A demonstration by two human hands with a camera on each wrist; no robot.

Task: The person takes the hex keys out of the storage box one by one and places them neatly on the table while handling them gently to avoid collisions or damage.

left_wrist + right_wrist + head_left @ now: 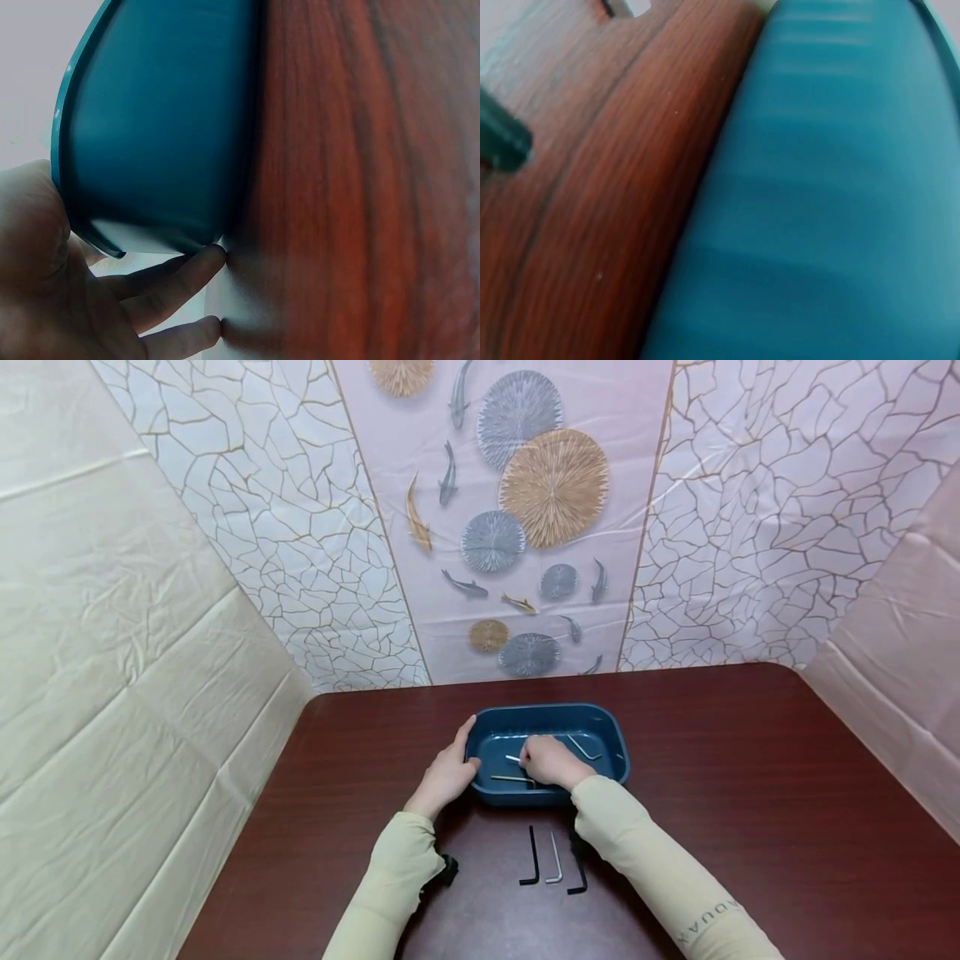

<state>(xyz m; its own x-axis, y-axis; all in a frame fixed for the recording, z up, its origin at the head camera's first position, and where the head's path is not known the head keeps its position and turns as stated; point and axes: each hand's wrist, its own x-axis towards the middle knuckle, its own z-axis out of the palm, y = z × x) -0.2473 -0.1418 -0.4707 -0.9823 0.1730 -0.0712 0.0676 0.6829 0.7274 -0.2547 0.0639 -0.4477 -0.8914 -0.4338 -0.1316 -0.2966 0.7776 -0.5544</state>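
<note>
A blue rectangular plastic bin (551,797) stands on the table. My left hand (444,775) holds its left end, thumb over the rim and fingers along the outer wall. In the left wrist view, fingertips (214,257) rest low by the bin's base. Reaching over the near wall, my right hand (551,760) is inside the bin and pinches a silver hex key (513,758), whose far part is hidden by the hand. A brass-coloured hex key (510,777) lies in front of that hand, and another silver hex key (583,747) lies to its right.
On the table before the bin lie a black hex key (533,856), a silver hex key (556,858) and a second black hex key (581,872), partly under the right sleeve (622,818). Behind the dark red tabletop (720,760) hangs a patterned cloth (525,568).
</note>
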